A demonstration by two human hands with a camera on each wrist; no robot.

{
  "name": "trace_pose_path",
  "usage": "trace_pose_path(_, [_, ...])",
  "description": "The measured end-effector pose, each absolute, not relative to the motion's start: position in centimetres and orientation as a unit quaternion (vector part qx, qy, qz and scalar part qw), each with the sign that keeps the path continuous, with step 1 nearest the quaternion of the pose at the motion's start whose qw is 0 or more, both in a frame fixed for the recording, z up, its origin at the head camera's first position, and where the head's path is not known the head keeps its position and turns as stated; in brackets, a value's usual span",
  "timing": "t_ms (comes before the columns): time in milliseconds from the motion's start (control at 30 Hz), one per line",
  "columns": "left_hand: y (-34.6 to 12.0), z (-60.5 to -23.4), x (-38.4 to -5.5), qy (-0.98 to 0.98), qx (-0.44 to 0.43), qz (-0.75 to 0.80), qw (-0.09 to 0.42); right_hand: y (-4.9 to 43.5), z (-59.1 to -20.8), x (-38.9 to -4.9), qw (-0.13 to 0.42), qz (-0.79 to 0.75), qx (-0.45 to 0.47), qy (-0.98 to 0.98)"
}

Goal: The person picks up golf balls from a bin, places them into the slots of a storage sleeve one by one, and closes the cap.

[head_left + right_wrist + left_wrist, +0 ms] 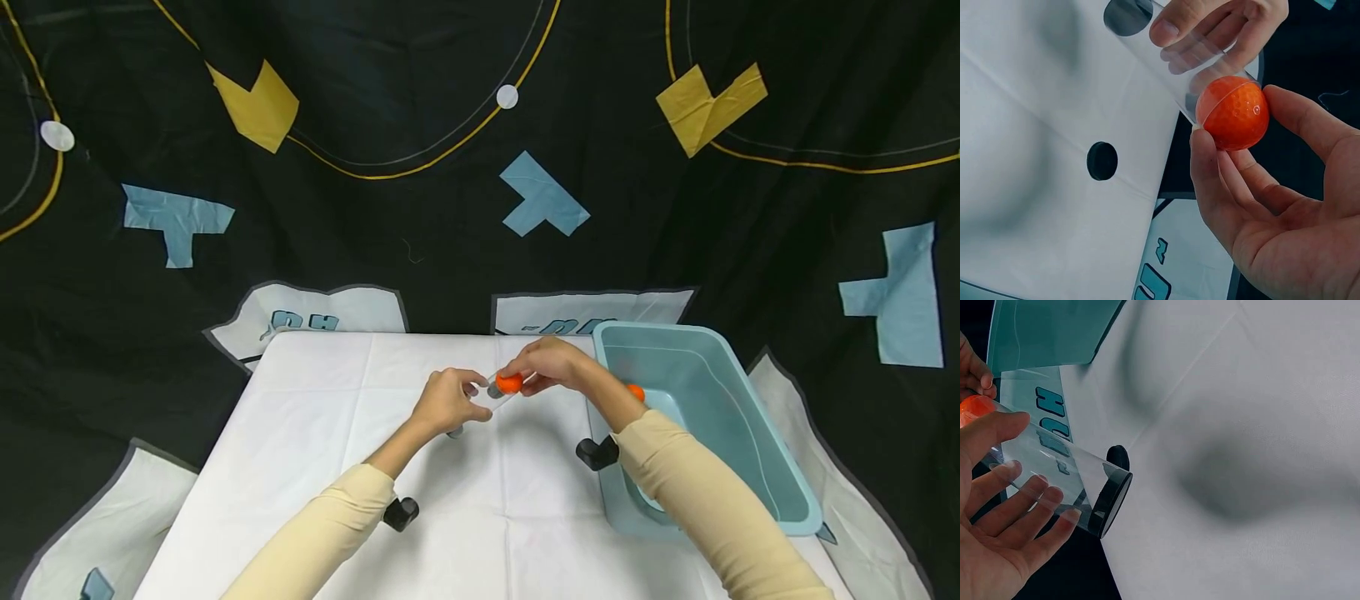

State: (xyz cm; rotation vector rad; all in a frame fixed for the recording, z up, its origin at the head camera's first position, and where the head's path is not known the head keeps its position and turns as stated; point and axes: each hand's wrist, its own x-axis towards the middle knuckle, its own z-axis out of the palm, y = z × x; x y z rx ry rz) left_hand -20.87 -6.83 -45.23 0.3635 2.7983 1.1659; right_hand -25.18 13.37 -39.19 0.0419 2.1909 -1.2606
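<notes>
My left hand (446, 402) grips a clear plastic tube (1079, 465), thumb on one side and fingers along the other. A black cap (1112, 506) closes the tube's far end. At the opposite, open end, my right hand (551, 364) pinches an orange golf ball (1235, 112) between thumb and fingers. The tube's rim crosses the ball, so part of it sits within the mouth. Both hands hold these tilted above the white table (300, 433). A loose black cap (1102, 161) lies on the table below the tube.
A light-blue plastic bin (780, 467) stands at the table's right side, under my right forearm. Another orange ball (636, 392) shows inside it, partly hidden by the arm. Behind the table hangs a black cloth (420, 242) with yellow and blue patches.
</notes>
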Motion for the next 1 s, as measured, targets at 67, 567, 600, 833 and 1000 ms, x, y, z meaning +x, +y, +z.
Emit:
trace_pose_path(67, [-6.8,-45.2,-20.8,0.916,0.122,0.381,0.041,13.4,-39.3,-25.1,0.304,-0.478,0.018,0.824])
trace_pose_path(567, [-7.1,-44.8,-20.6,0.919,0.128,0.371,0.029,13.3,-39.3,-25.1,0.314,-0.48,0.014,0.819])
trace_pose_path(600, [-7.2,-44.8,-20.7,0.919,0.129,0.371,0.028,13.2,-39.3,-25.1,0.314,-0.48,0.014,0.819])
trace_pose_path(833, [-7.5,-45.0,-20.6,0.92,0.118,0.372,0.023,13.6,-39.0,-25.2,0.319,-0.479,0.015,0.818])
trace_pose_path(1000, [-7.9,-45.3,-20.4,0.922,0.104,0.373,0.023,15.0,-38.2,-25.4,0.305,-0.473,0.009,0.827])
